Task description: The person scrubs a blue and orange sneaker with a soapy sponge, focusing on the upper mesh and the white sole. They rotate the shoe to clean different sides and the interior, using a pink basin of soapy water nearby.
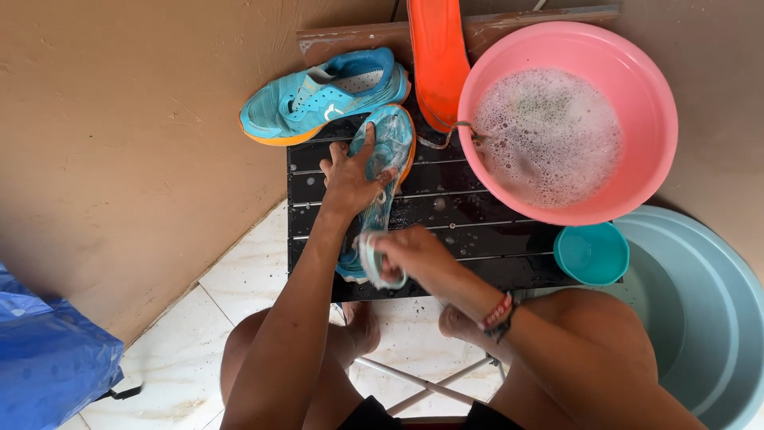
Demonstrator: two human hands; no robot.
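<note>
Head view, looking down past your knees: a large pale blue tub (708, 318) sits beyond your right hand, and above it a pink basin (649, 103) of soapy water, both well apart from your grip. A black slatted table (477, 199) lies under both hands. Above your left hand rests a second teal shoe (318, 99), and beside it an orange insole (436, 56) leans upright. A small teal bowl (591, 253) stands just right of your right hand. Your left hand (350, 177) presses flat on the wet teal shoe (387, 151), fingers spread over its upper, pinning it. Your right hand (410, 253) is clenched around a pale scrub brush (374, 267) at the shoe's heel. The shoe looks light, soft and flexible, likely slippery with suds; its firmer sole edge and heel probably offer the surest hold.
</note>
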